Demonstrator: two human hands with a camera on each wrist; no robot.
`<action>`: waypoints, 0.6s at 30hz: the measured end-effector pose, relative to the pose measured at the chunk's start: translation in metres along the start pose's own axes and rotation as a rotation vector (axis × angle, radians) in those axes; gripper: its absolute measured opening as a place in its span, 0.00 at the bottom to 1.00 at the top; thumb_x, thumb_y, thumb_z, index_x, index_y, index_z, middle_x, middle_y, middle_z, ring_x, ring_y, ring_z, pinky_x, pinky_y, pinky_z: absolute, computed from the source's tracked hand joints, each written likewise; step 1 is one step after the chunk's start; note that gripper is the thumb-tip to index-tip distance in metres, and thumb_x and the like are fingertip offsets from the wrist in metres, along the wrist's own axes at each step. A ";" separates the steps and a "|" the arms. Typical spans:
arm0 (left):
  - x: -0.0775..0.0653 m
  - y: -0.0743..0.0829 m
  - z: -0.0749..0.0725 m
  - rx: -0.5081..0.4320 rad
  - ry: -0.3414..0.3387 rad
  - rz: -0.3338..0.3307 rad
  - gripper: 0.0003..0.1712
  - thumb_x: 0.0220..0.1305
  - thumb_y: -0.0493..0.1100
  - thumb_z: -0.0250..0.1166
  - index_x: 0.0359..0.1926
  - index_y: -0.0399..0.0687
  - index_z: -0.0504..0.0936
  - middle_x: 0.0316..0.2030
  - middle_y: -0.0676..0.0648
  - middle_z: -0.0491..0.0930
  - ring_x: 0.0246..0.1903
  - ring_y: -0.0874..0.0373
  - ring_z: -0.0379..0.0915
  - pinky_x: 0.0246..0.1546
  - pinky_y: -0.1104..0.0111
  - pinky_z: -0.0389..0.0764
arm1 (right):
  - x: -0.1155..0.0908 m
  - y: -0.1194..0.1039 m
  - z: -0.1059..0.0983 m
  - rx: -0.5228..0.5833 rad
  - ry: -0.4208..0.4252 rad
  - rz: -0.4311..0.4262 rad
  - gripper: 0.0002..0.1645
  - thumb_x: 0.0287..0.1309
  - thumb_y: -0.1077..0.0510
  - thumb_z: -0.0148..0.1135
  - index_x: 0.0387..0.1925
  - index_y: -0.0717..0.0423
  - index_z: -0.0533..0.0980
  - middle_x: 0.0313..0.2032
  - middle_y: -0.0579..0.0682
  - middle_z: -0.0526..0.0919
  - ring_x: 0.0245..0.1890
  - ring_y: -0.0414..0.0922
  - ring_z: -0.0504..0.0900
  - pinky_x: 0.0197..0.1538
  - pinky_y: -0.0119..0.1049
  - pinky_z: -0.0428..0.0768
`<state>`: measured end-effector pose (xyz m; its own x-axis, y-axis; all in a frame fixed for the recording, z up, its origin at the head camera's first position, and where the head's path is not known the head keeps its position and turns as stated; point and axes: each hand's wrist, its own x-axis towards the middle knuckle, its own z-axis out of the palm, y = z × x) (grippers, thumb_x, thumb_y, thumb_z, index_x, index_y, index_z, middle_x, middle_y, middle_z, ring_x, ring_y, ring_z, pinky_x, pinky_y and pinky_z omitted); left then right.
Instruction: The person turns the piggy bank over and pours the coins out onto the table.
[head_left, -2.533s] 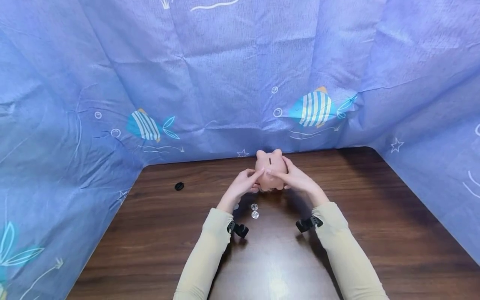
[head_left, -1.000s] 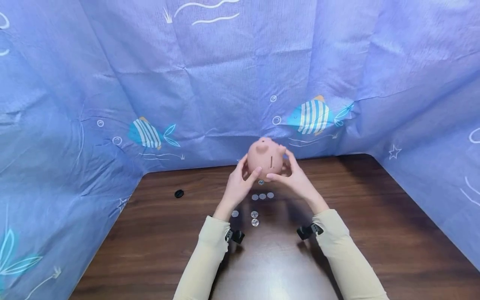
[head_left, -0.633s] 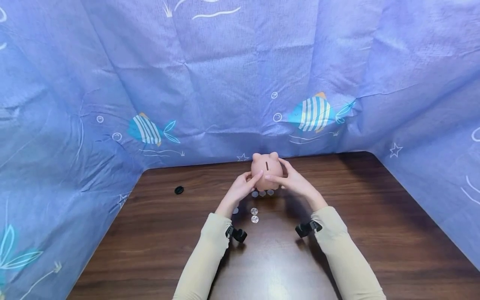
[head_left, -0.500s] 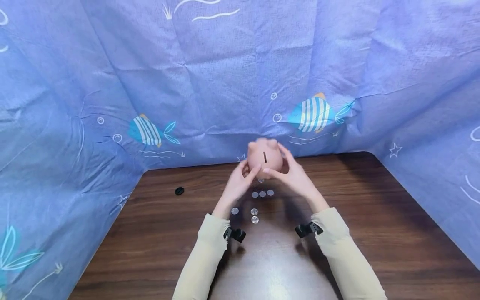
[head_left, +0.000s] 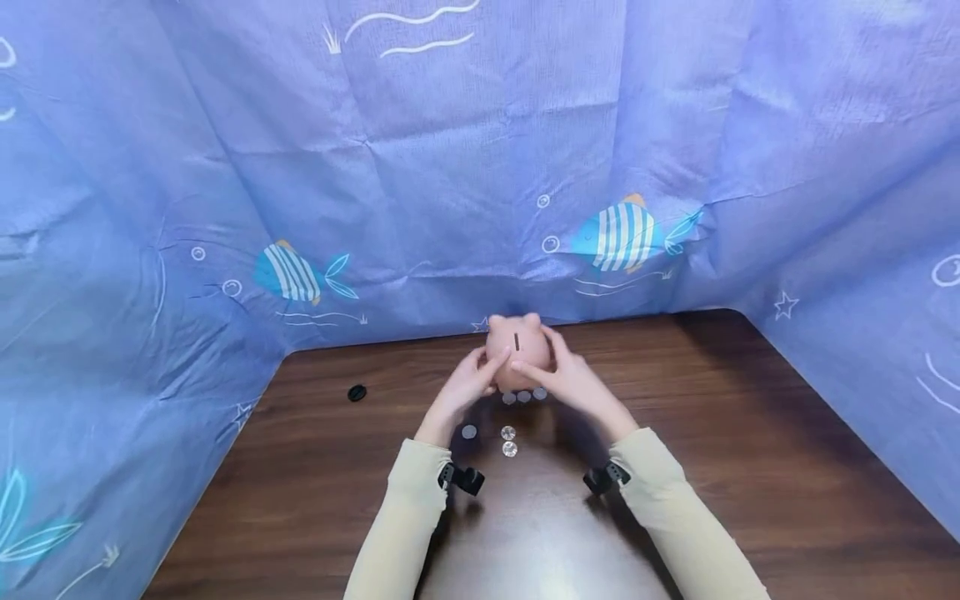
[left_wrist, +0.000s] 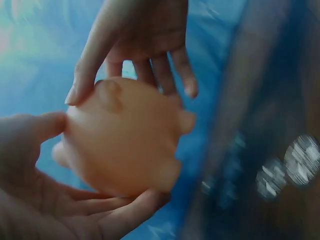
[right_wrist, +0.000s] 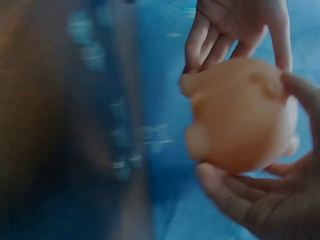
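Note:
Both my hands hold a pink piggy bank [head_left: 514, 373] above the back of the table, its coin slot facing up in the head view. My left hand [head_left: 459, 390] grips its left side, thumb on top. On the other side my right hand [head_left: 576, 385] grips it the same way. In the left wrist view the piggy bank [left_wrist: 125, 142] shows its curled tail and stubby feet, slightly blurred. Just in front of it several silvery coins [head_left: 524, 397] lie on the table; the underside is hidden in the head view.
Nearer to me lie two shiny coins [head_left: 510, 449] in a column and another coin [head_left: 468, 432] beside my left wrist. A small black round cap [head_left: 357, 392] sits on the brown wooden table [head_left: 315, 500], further left. A blue fish-print curtain [head_left: 420, 208] closes off the back and sides.
The piggy bank was lifted and tipped, then went down and up again. Since half a second ago it has dropped lower and slightly left, both hands still gripping it. The coins have stayed put.

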<state>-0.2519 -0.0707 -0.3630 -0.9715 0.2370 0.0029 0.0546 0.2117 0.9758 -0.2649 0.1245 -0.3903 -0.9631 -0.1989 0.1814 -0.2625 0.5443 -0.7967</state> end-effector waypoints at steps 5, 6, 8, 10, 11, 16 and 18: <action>0.023 -0.034 0.001 -0.026 -0.082 -0.104 0.43 0.66 0.60 0.53 0.68 0.34 0.53 0.58 0.35 0.67 0.52 0.45 0.71 0.52 0.52 0.71 | 0.004 0.010 0.009 -0.084 -0.024 0.070 0.59 0.47 0.24 0.54 0.71 0.49 0.46 0.58 0.64 0.69 0.55 0.58 0.71 0.54 0.53 0.70; 0.023 -0.032 0.000 -0.030 -0.085 -0.101 0.43 0.66 0.60 0.52 0.68 0.35 0.53 0.58 0.35 0.66 0.53 0.45 0.70 0.53 0.52 0.71 | 0.004 0.007 0.007 -0.087 -0.019 0.070 0.59 0.47 0.23 0.54 0.71 0.48 0.46 0.59 0.63 0.69 0.55 0.57 0.71 0.54 0.52 0.70; 0.024 -0.025 -0.001 -0.043 -0.095 -0.082 0.42 0.66 0.60 0.53 0.68 0.36 0.53 0.59 0.36 0.66 0.53 0.47 0.70 0.53 0.51 0.70 | 0.005 0.002 0.001 -0.086 -0.015 0.073 0.60 0.46 0.23 0.54 0.71 0.46 0.45 0.59 0.62 0.69 0.55 0.56 0.71 0.54 0.52 0.70; 0.021 -0.015 -0.002 -0.072 -0.095 -0.059 0.41 0.66 0.58 0.54 0.68 0.37 0.52 0.58 0.36 0.66 0.52 0.47 0.70 0.54 0.51 0.69 | 0.004 -0.004 -0.003 -0.079 0.009 0.045 0.60 0.45 0.23 0.55 0.72 0.45 0.45 0.58 0.61 0.70 0.55 0.54 0.72 0.54 0.51 0.71; 0.016 -0.007 -0.002 -0.086 -0.095 -0.037 0.40 0.66 0.56 0.54 0.69 0.38 0.52 0.58 0.36 0.67 0.52 0.47 0.70 0.54 0.51 0.69 | 0.003 -0.008 -0.006 -0.062 0.026 0.015 0.59 0.46 0.24 0.56 0.72 0.43 0.44 0.58 0.60 0.71 0.54 0.53 0.73 0.53 0.50 0.72; -0.030 0.049 -0.004 -0.008 0.026 0.284 0.41 0.64 0.50 0.60 0.71 0.45 0.49 0.60 0.38 0.67 0.55 0.49 0.69 0.54 0.59 0.71 | -0.015 -0.041 -0.024 0.030 0.207 -0.318 0.57 0.46 0.36 0.67 0.71 0.37 0.45 0.60 0.49 0.69 0.55 0.44 0.71 0.55 0.45 0.71; -0.051 0.067 -0.006 0.061 0.103 0.493 0.44 0.60 0.51 0.64 0.71 0.49 0.51 0.61 0.42 0.67 0.57 0.51 0.67 0.54 0.60 0.71 | -0.027 -0.058 -0.033 0.069 0.300 -0.531 0.58 0.44 0.40 0.71 0.70 0.42 0.48 0.62 0.49 0.66 0.56 0.45 0.70 0.56 0.44 0.70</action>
<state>-0.1999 -0.0739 -0.2965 -0.8444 0.2285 0.4846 0.5229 0.1542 0.8384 -0.2258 0.1252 -0.3302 -0.6792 -0.1850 0.7103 -0.7165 0.3773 -0.5868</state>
